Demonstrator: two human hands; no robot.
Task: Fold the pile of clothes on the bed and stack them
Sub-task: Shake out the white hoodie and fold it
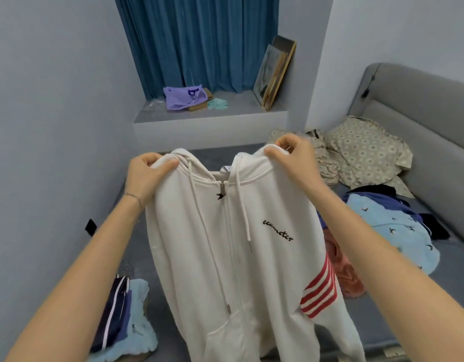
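I hold a cream zip hoodie [199, 244] up in front of me by its shoulders, front facing me. It has black script on the chest and red stripes on one sleeve. My left hand [147, 173] pinches the left shoulder, my right hand [291, 155] the right shoulder. The hoodie hangs over the grey bed [382, 322]. Unfolded clothes lie to the right: a light blue bird-print shirt [387, 231], a pink garment [348, 278] and a dark blue piece. At lower left sits a small stack [126, 322] of folded light blue and dark striped clothes.
A floral beige cover and pillow [364, 155] lie by the grey headboard [421, 105]. Behind the bed a window ledge [212, 116] holds a purple bag, a box and leaning picture frames [275, 74] in front of a blue curtain. A wall runs close along the left.
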